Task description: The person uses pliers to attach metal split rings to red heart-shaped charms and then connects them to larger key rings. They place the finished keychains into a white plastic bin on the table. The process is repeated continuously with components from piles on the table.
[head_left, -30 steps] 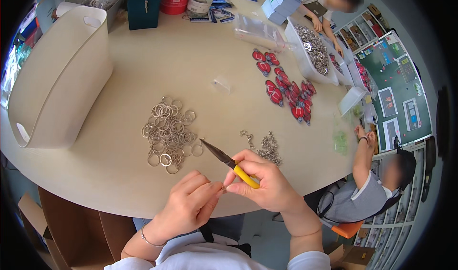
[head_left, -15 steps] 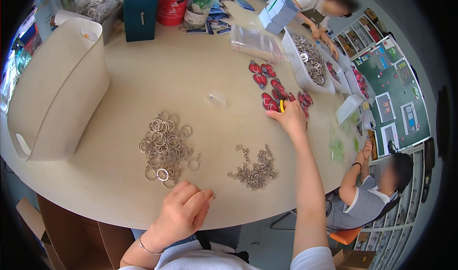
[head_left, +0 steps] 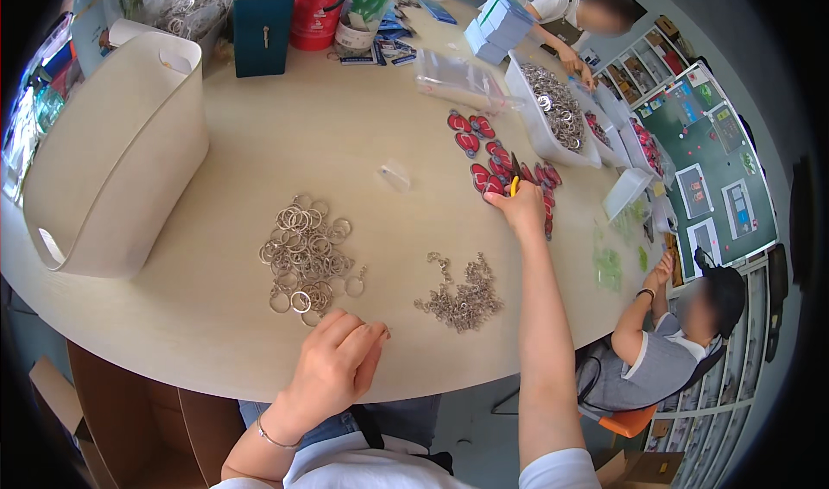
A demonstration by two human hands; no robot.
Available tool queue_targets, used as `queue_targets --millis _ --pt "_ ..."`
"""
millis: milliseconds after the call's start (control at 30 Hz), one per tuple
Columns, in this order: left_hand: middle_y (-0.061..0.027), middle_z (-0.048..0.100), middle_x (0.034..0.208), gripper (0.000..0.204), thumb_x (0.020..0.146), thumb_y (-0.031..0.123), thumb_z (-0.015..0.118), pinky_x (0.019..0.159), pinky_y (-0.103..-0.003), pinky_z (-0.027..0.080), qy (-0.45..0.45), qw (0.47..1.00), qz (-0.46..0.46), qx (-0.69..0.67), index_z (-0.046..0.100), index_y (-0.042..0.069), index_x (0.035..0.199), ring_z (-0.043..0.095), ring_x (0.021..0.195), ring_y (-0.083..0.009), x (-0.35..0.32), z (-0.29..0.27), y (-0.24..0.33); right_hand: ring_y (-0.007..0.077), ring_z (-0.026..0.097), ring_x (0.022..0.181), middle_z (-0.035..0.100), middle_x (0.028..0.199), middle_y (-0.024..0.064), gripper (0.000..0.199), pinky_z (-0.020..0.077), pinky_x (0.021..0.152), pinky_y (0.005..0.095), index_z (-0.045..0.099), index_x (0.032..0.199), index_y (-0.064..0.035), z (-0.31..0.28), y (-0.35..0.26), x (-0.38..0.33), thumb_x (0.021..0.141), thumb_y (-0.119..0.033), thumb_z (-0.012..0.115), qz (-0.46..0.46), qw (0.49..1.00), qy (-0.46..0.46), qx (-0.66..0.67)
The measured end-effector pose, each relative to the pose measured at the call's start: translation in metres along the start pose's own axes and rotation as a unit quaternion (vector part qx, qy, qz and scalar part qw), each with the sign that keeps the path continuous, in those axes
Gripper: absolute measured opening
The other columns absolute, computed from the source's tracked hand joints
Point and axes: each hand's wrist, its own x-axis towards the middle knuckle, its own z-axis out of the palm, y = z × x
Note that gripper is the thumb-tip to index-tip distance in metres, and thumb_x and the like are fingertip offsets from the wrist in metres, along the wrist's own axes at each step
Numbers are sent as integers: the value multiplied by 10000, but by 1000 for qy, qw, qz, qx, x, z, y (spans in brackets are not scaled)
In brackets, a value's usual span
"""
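My right hand point(head_left: 523, 208) reaches out to the far right and grips pliers point(head_left: 515, 182) with yellow handles and a dark tip. They are over a cluster of red flip-flop-shaped charms point(head_left: 481, 178), some partly covered by my fingers. Close to the table's front edge my left hand point(head_left: 338, 357) is closed, thumb and fingers pinched; whatever lies between the fingertips is too small to make out. Just beyond it is a heap of silver split rings point(head_left: 302, 252). A pile of small silver chain pieces point(head_left: 462, 297) lies between my two arms.
A tall beige bin point(head_left: 112, 152) stands at the left. Tool holders, a teal box point(head_left: 262, 36) and a red cup point(head_left: 313, 18), are at the back. White trays point(head_left: 553, 148) of rings and charms line the right side. Two seated people point(head_left: 682, 342) are on the right; another hand shows at the top.
My right hand has shifted slightly left and the pliers' dark tip now shows above the charms. My left hand stays pinched near the edge. The whole view has tilted a little.
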Motion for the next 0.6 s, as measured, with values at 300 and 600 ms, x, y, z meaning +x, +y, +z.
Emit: queue_targets --millis 300,600 --pt "-93 494 661 167 724 -56 652 548 -342 423 19 1000 1 1 599 -11 876 486 622 -257 -2 1 0 315 548 915 572 952 190 540 445 792 405 590 920 32 11 13 9 641 -375 808 -90 993 34 65" --pt "-85 493 643 101 744 -59 617 534 -334 386 38 999 -11 -33 613 -8 832 453 582 -248 -1 1 1 69 467 607 517 664 -37 164 383 580 225 635 816 -6 -84 -54 -109 810 -153 706 -114 860 -248 431"
